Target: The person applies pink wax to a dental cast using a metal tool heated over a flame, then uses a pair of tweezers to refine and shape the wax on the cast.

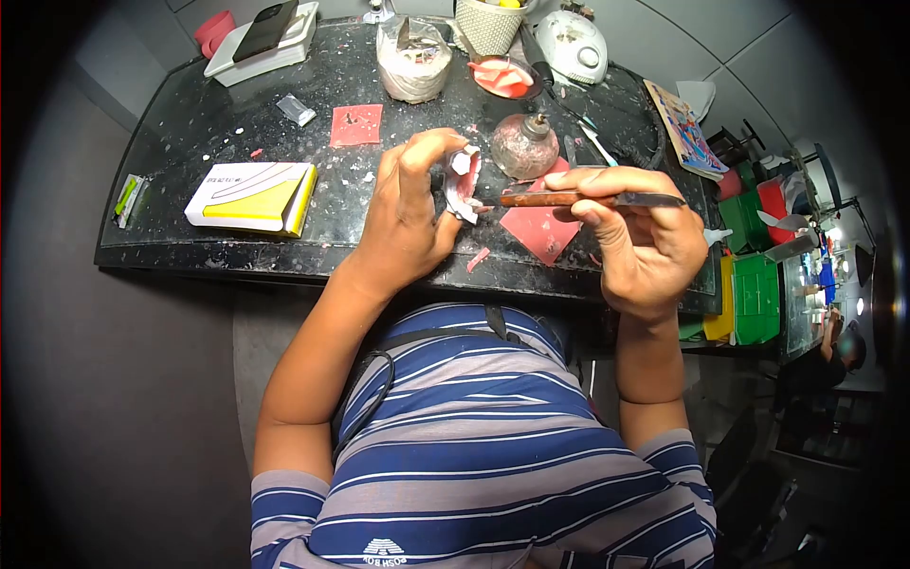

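Observation:
My left hand point(408, 194) is wrapped round a white plaster dental cast point(462, 164) with pink wax on its inner side, held up over the table's front part. In my right hand point(645, 232) is a wax knife point(540, 199) with a brown wooden handle, pinched between thumb and fingers. Its left end points at the cast and overlaps the wax edge in this view; a dark blade sticks out to the right past my fingers. Under the knife lies a pink wax sheet point(540, 232). A glass spirit lamp point(524, 150) stands just behind it.
Another wax sheet point(356, 125) and a yellow-white box point(251, 198) lie on the black table point(161, 171). At the back are a plaster-smeared bowl point(414, 71), a dish of pink wax pieces point(503, 78) and a white device point(571, 47). A person point(829, 365) sits far right.

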Motion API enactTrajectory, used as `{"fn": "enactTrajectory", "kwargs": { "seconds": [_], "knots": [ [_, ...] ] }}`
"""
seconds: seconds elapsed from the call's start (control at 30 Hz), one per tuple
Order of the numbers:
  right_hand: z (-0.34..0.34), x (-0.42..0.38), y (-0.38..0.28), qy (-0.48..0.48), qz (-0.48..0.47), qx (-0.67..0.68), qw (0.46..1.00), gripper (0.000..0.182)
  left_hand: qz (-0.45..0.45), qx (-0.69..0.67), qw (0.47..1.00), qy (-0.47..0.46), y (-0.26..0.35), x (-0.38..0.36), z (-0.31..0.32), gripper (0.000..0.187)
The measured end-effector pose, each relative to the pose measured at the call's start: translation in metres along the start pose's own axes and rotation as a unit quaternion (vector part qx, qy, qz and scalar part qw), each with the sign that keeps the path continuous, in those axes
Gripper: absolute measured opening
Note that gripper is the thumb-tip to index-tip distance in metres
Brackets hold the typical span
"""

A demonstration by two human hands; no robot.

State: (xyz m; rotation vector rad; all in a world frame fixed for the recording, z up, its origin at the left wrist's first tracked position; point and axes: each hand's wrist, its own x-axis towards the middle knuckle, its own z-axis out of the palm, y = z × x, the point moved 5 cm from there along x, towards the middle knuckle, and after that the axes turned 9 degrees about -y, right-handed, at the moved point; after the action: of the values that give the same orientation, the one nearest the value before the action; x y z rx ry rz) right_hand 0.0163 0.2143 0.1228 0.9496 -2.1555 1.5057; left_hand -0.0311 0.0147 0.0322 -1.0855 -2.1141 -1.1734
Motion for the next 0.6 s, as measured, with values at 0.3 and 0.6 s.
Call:
{"fn": "enactTrajectory", "kwargs": {
  "seconds": [0.3,0.6],
  "knots": [
    [0.002,0.000,0.007,0.011,0.011,0.065,0.998,0.012,-0.011,-0.014,1.000,-0.006,-0.001,-0.002,0.001,0.076],
    [-0.005,-0.001,0.012,0.013,0.014,0.081,0.997,0.015,-0.011,-0.017,1.000,0.007,-0.001,0.000,0.002,0.077]
  ]
}}
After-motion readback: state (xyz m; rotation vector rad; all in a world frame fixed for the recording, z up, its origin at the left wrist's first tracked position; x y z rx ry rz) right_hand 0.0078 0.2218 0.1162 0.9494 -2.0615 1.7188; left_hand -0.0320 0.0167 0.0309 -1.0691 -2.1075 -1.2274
